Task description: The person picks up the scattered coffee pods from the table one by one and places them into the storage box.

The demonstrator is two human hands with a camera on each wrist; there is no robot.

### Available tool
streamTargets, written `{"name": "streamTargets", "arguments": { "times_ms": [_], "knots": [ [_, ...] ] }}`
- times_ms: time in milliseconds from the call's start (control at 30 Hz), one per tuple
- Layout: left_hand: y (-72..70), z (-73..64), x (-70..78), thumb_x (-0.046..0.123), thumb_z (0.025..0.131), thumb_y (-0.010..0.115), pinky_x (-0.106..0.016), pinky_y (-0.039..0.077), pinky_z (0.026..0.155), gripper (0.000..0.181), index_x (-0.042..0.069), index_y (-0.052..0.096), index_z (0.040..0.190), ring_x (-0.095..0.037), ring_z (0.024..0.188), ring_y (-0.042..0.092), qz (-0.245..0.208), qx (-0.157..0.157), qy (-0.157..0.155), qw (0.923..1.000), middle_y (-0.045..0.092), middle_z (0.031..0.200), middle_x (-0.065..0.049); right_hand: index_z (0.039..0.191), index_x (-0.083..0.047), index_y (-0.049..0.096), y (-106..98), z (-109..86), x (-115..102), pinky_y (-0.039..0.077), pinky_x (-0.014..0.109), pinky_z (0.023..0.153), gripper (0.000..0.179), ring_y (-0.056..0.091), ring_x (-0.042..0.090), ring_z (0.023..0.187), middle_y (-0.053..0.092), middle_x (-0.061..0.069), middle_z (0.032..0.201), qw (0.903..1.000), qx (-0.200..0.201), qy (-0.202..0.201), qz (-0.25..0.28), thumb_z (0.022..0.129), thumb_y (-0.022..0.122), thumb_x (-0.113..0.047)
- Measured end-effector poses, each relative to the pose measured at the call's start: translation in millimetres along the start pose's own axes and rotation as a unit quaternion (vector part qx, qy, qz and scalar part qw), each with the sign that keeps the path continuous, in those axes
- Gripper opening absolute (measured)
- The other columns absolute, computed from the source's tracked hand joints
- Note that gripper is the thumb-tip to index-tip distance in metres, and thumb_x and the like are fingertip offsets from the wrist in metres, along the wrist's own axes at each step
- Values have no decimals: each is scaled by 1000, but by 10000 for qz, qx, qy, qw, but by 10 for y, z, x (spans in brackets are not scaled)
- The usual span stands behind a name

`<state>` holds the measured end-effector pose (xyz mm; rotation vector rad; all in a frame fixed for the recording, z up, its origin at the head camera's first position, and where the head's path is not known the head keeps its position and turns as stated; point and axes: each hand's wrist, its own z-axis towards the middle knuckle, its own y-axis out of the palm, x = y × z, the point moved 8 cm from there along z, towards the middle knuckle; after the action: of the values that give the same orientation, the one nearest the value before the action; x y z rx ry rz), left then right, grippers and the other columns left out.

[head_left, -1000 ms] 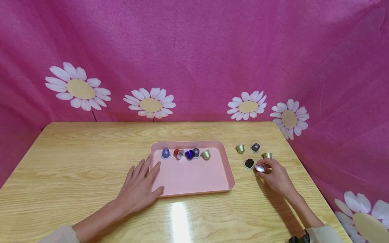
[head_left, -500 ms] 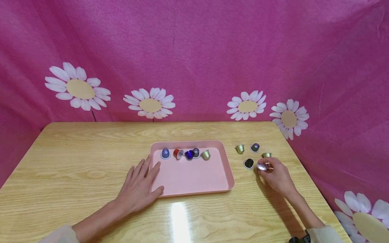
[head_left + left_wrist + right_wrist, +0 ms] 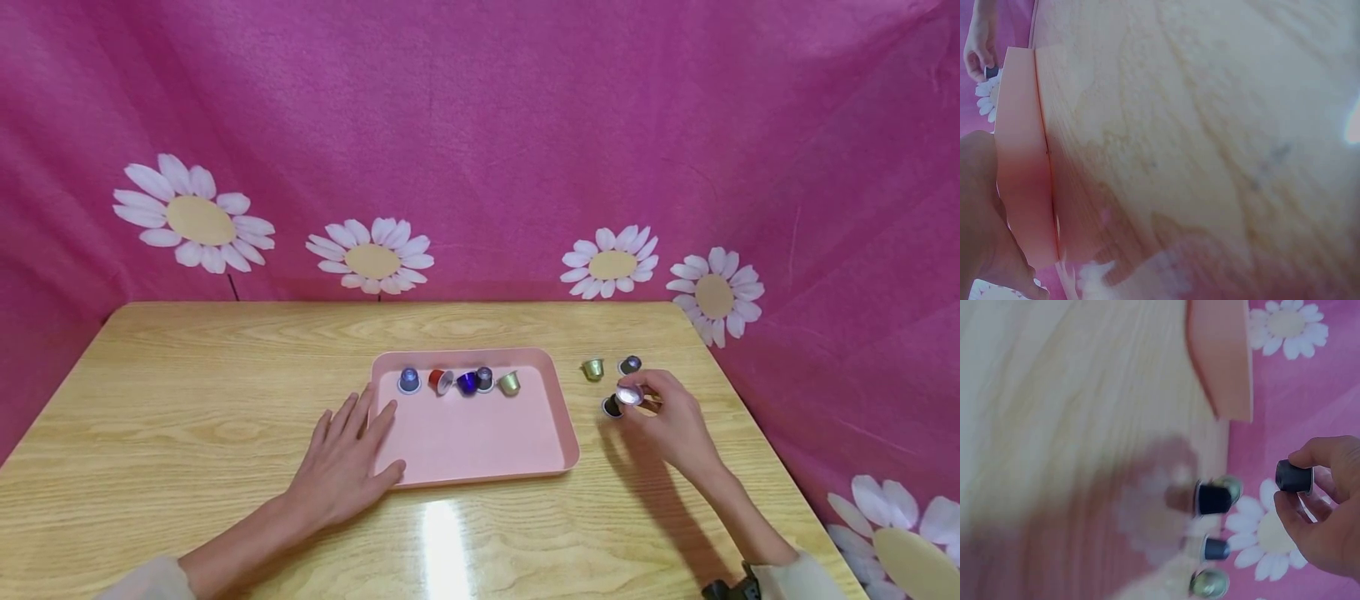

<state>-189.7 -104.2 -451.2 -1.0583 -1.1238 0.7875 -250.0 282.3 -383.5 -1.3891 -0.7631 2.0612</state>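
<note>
Pinching one capsule (image 3: 1294, 477), right fingers (image 3: 1317, 451) hover near four others (image 3: 1213, 499).

Daisy-print magenta cloth (image 3: 480, 150), wooden table (image 3: 225, 375)

From the right hand (image 3: 671, 425), bare table (image 3: 570, 525) runs left in front of the gold capsule (image 3: 593, 370), but the black capsule (image 3: 612, 407) stands nearby and the pink tray (image 3: 487, 437) raises its right wall across the way. Inside, the tray's near part offers room; five capsules (image 3: 467, 383) obstruct the far side, the left hand (image 3: 337, 467) the left edge.
</note>
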Motion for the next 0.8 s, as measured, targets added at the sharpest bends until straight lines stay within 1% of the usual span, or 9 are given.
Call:
{"name": "streamTargets", "arguments": {
  "times_ms": [167, 300, 433, 533, 667, 800],
  "knots": [
    [-12, 2, 6, 51, 91, 61, -67, 14, 112, 78, 10, 40, 153, -46, 144, 21, 19, 45, 23, 10000, 18, 163, -21, 107, -3, 67, 78, 53, -221, 54, 45, 87, 30, 61, 26, 100, 60, 11, 106, 9997, -130, -98, 175, 81, 74, 11],
    [-18, 4, 11, 51, 91, 62, -68, 14, 112, 78, 10, 40, 153, -46, 144, 21, 28, 61, 35, 10000, 17, 163, -20, 108, -4, 68, 153, 97, -394, 54, 43, 88, 28, 59, 25, 102, 60, 10, 112, 9988, -295, -177, 356, 83, 73, 9],
    [-20, 3, 14, 51, 91, 62, -68, 14, 111, 78, 10, 41, 153, -46, 144, 22, 23, 92, 42, 9999, 18, 163, -20, 107, -2, 68, 224, 158, -535, 53, 40, 90, 26, 58, 26, 105, 60, 11, 115, 9962, -394, -264, 735, 84, 72, 11],
    [-14, 1, 11, 51, 91, 62, -68, 14, 111, 78, 10, 41, 153, -46, 144, 22, 11, 89, 27, 10000, 18, 163, -20, 106, -2, 68, 267, 203, -640, 53, 38, 90, 26, 58, 25, 105, 59, 11, 114, 9951, -426, -350, 825, 83, 72, 11],
    [-11, -2, 10, 51, 91, 62, -68, 13, 112, 78, 10, 40, 154, -46, 144, 21, 6, 63, 1, 10000, 18, 163, -20, 107, -3, 69, 323, 250, -781, 53, 35, 90, 26, 58, 22, 105, 59, 10, 115, 9944, -465, -492, 812, 84, 73, 8],
    [-17, -2, 12, 51, 91, 62, -67, 13, 112, 78, 10, 40, 153, -46, 144, 21, 32, 59, -7, 10000, 19, 162, -21, 107, -2, 70, 399, 297, -908, 53, 32, 90, 25, 58, 22, 104, 60, 9, 113, 9913, -538, -616, 1031, 84, 72, 8]
  ]
}}
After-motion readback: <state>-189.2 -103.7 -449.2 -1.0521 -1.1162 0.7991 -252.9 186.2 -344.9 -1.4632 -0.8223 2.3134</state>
